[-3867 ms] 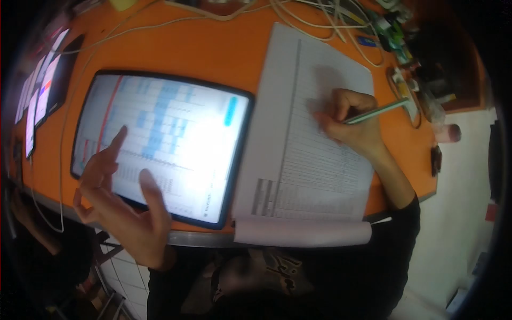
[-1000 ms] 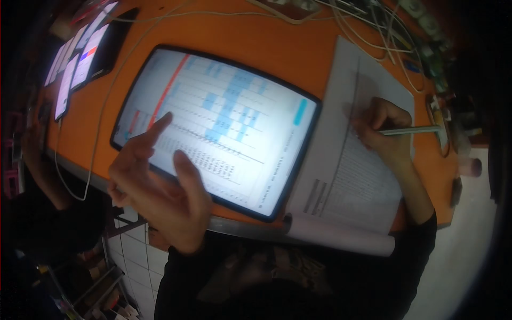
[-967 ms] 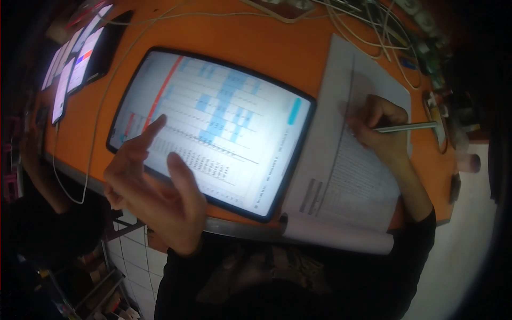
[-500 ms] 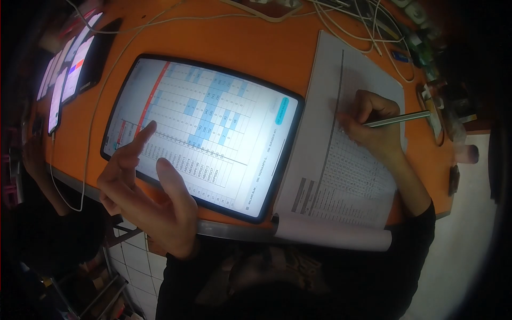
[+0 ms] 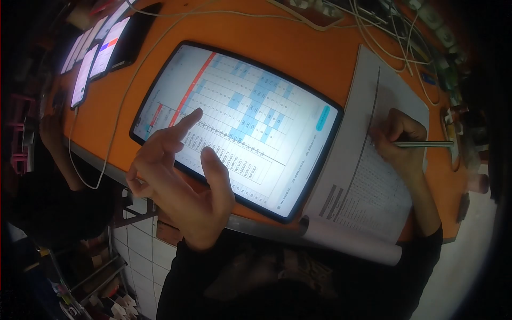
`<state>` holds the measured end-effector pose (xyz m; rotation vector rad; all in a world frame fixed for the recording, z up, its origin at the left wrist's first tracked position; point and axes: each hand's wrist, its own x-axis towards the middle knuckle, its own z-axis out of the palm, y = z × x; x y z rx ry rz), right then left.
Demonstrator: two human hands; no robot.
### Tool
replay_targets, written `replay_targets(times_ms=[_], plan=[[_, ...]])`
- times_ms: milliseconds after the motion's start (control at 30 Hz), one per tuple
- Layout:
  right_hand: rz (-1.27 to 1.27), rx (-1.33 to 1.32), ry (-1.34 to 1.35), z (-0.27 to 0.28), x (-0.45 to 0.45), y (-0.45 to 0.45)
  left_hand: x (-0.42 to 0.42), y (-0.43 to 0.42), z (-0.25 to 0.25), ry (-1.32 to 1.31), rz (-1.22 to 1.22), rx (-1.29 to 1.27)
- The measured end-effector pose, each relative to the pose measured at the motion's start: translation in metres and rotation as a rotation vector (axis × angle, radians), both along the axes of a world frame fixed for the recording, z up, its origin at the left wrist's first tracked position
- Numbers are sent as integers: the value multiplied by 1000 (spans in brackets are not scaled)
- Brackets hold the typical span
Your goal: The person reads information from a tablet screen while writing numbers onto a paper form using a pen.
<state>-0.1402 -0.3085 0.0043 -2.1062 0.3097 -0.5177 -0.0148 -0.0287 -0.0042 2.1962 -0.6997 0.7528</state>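
A tablet (image 5: 250, 125) lies on the table, its screen lit with a spreadsheet of numbers, blue-shaded cells and a red band. Over its near left part is my left hand (image 5: 184, 184), index finger and thumb stretched apart with nothing between them. The index fingertip is at the rows of codes; whether it touches the glass I cannot tell. To the right, my right hand (image 5: 400, 138) grips a slim silver pen (image 5: 434, 144) and rests on a stack of printed sheets (image 5: 333, 170). The pen's writing tip is hidden by the fingers. The sheets' near end curls over the table edge.
Several lit phones (image 5: 85, 77) stand at the far left of the orange table (image 5: 154, 90). A white cable (image 5: 114, 114) runs across it and hangs over the edge. More cables (image 5: 394, 32) tangle at the back right. Another person's arm (image 5: 53, 136) is at the left edge.
The whole view has shifted, so the tablet, papers and both hands sit further right. My left index finger stays over about the same part of the screen. The pen now looks more level.
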Motion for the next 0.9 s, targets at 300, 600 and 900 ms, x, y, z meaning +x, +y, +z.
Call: replay_targets(times_ms=[300,600,900], plan=[[36,-18,-57,-2,1,-1,1,2,2,-17,-24,2],[-21,482,-156,4,2,-11,-32,34,-6,-273,-398,-703],[147,307,-319,2,8,-6,-68,229,-157,1220,-290,59]])
